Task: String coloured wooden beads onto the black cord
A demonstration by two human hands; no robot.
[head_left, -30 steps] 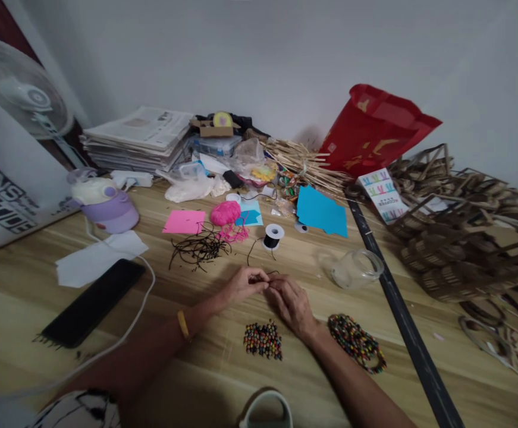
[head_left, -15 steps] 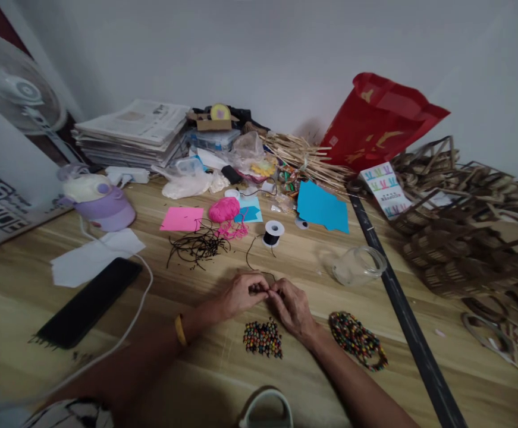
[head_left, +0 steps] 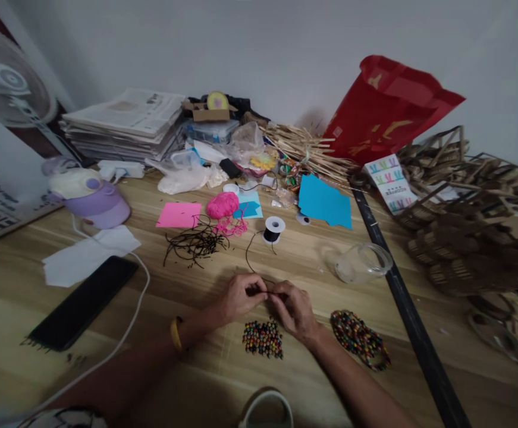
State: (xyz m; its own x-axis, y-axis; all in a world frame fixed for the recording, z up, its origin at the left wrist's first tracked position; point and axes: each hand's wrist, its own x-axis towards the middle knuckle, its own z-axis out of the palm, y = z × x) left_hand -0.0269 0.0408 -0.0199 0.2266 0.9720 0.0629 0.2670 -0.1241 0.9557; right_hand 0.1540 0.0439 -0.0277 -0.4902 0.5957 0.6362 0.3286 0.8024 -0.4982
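While your left hand (head_left: 239, 297) and right hand (head_left: 295, 309) pinch the black cord (head_left: 252, 261) at lower centre, threading seems underway; next, lift one bead from the bead pile (head_left: 263, 339).

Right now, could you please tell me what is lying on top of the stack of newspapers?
Nothing stands on the stack of newspapers; its top sheet lies bare, print showing. A small cardboard box sits beside it, not on it. The lower papers are covered, edges only.
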